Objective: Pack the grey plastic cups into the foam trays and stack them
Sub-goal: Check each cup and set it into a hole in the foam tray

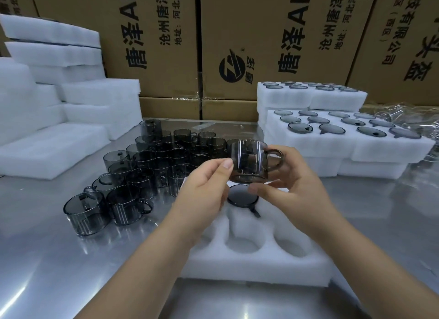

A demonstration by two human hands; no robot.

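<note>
A clear grey plastic cup [250, 160] with a handle on its right hangs in the air above a white foam tray [259, 259]. My right hand [293, 176] holds it at the handle side, thumb under its base. My left hand [206, 188] pinches its left wall with thumb and fingers. Below the held cup, one cup [242, 196] sits in a far hole of the tray, handle toward me. The near holes of the tray hold nothing. Several loose grey cups [133, 176] stand clustered on the metal table to the left.
Filled foam trays [344, 143] are stacked at the right, with crumpled clear plastic film [413, 119] behind them. Stacks of foam trays [59, 105] stand at the left. Printed cardboard boxes [237, 45] wall off the back. The steel table [59, 259] shows at the front left.
</note>
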